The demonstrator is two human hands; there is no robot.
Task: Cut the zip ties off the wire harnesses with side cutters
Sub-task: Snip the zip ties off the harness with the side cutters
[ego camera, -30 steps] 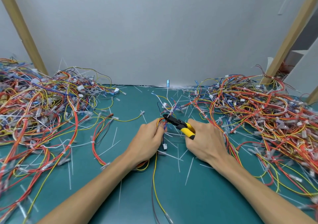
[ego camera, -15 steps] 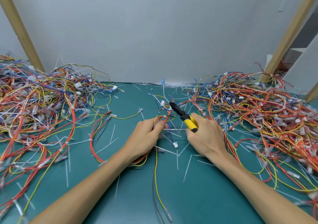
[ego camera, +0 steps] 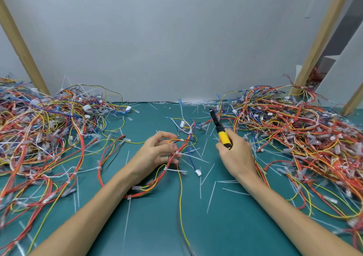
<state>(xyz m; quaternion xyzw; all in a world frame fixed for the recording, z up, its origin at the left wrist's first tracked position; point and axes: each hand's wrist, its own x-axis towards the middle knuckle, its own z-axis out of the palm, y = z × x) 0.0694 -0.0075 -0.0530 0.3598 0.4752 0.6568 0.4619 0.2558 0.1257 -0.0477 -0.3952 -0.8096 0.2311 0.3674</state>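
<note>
The left hand (ego camera: 155,153) lies palm inward in the middle of the worktop (ego camera: 157,226), its fingers curled round a wire harness (ego camera: 182,145) of red, orange and yellow leads. The harness bends from the fingertips down under the wrist in a loop. White zip ties (ego camera: 177,153) are fastened on the harness just at the fingers and further along the loop, their tails sticking out to the right. The right hand (ego camera: 235,157) is held apart from the left, fist closed on the yellow handles of the side cutters (ego camera: 221,132). The black jaws point up and away toward the back wall (ego camera: 176,49), clear of any wire; I cannot tell whether they are parted. Between the hands lie a blue lead ending in a white connector (ego camera: 198,172) and loose cut tie strips (ego camera: 211,196). A single yellow wire (ego camera: 181,206) runs toward the near edge. The green surface between the forearms is the widest open ground, narrowing to a lane that reaches the back edge where the worktop meets the wall. A heaped left pile (ego camera: 39,130) and right pile (ego camera: 294,137) of tangled harnesses close in on both sides, running out of view. Slanted wooden posts (ego camera: 21,47) stand behind the piles.
</note>
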